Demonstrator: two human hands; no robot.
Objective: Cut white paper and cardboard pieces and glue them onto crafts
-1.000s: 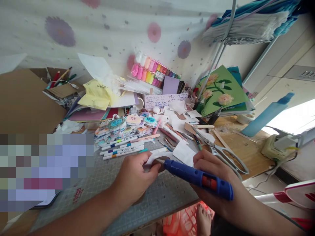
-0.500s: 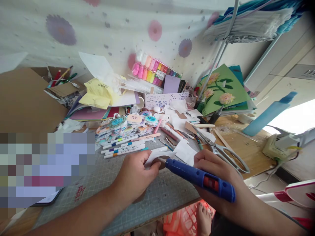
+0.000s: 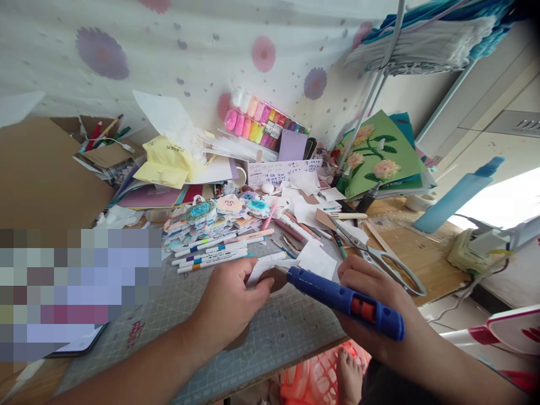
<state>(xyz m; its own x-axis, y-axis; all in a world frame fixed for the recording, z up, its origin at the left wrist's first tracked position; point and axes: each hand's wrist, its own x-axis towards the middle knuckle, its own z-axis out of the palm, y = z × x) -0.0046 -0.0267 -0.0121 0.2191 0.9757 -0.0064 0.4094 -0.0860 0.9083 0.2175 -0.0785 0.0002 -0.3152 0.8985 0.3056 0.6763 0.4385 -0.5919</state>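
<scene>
My left hand [image 3: 236, 295] pinches a piece of white paper [image 3: 259, 271] together with a brown cardboard piece [image 3: 276, 279] between thumb and fingers. Closed in a fist, my right hand [image 3: 375, 287] grips a blue glue gun [image 3: 337, 293] with a red part in its side. Its metal tip points left, at the edge of the paper and cardboard; whether it touches them I cannot tell. Both hands are above a grey cutting mat [image 3: 211, 365]. Just behind them are a loose white paper piece [image 3: 318, 261] and several markers [image 3: 215, 259].
Metal scissors [image 3: 383, 261] lie to the right. Behind the markers are paper cut-outs [image 3: 200, 211] in a pile. A cardboard box [image 3: 46, 174] stands at left, a blue bottle [image 3: 455, 197] and a power adapter [image 3: 475, 253] at right. One bare foot [image 3: 350, 371] shows below the table edge.
The glue gun's tip has shifted slightly right, and the white paper's raised, curved edge now looks flatter. My left hand keeps its pinch. The whole view has shifted slightly.
</scene>
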